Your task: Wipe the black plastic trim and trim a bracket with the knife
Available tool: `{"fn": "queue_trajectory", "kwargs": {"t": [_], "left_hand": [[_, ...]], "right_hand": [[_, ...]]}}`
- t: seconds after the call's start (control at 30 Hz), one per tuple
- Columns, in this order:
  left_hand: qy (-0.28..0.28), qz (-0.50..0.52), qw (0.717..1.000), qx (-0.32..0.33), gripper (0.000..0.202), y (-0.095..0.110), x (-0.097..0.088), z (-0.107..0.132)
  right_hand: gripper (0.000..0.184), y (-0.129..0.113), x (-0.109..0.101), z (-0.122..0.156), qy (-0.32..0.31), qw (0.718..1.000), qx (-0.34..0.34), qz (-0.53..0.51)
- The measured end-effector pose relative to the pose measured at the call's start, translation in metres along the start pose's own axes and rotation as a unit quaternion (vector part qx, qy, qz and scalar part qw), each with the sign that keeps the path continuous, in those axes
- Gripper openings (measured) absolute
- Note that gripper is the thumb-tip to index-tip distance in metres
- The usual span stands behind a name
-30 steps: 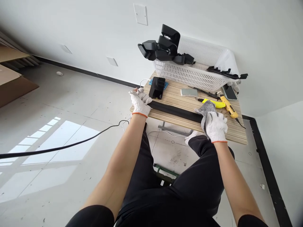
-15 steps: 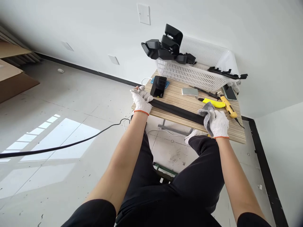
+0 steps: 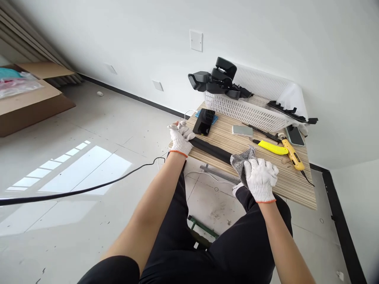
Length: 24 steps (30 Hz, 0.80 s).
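Observation:
A long black plastic strip [image 3: 211, 150] lies along the near edge of a small wooden table [image 3: 293, 183]. My left hand [image 3: 180, 139], in a white glove, is closed on the strip's left end. My right hand [image 3: 260, 177], also gloved, presses a grey cloth [image 3: 240, 161] onto the strip's right part, fingers curled round the cloth. The right end of the strip is hidden under the cloth and hand.
A white basket [image 3: 251, 108] with black plastic parts stands at the table's back. On the table lie a black vented part [image 3: 203, 120], a phone [image 3: 242, 130], a yellow knife [image 3: 271, 147] and a yellow tool [image 3: 292, 154]. A black cable [image 3: 89, 189] crosses the floor. A cardboard box [image 3: 32, 98] sits at the left.
My right hand has slid the grey cloth leftward along the strip, toward my left hand. The left hand stays on the strip's end. The view has shifted slightly.

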<state>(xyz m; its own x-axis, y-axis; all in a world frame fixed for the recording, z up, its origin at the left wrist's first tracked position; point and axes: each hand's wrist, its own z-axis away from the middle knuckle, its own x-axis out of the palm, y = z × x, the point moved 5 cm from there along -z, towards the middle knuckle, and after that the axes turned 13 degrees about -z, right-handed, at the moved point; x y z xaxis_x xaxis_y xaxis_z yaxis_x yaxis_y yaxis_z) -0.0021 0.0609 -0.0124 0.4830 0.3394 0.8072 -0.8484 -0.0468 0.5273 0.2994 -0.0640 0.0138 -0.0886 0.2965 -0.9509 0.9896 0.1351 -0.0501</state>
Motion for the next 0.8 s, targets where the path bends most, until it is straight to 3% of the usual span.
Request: {"fn": "queue_trajectory", "kwargs": {"t": [0.17, 0.33, 0.43, 0.63, 0.8], "left_hand": [[-0.004, 0.003, 1.0, -0.002, 0.033, 0.0, -0.001, -0.001], [-0.006, -0.003, 1.0, -0.004, 0.031, -0.002, 0.001, 0.002], [0.005, -0.005, 1.0, 0.006, 0.031, -0.001, -0.001, 0.002], [-0.006, -0.009, 1.0, 0.024, 0.039, -0.003, -0.007, -0.006], [0.03, -0.033, 0.998, 0.036, 0.05, -0.005, -0.013, -0.014]], "right_hand": [[0.059, -0.039, 0.01, -0.027, -0.079, 0.996, -0.032, -0.01], [0.052, -0.106, 0.022, -0.063, -0.13, 0.988, -0.065, -0.045], [0.048, -0.139, 0.028, -0.08, -0.132, 0.988, -0.052, -0.061], [0.053, -0.165, 0.031, -0.092, -0.108, 0.991, 0.04, -0.073], [0.052, -0.185, 0.033, -0.1, -0.136, 0.983, 0.027, -0.124]]}}
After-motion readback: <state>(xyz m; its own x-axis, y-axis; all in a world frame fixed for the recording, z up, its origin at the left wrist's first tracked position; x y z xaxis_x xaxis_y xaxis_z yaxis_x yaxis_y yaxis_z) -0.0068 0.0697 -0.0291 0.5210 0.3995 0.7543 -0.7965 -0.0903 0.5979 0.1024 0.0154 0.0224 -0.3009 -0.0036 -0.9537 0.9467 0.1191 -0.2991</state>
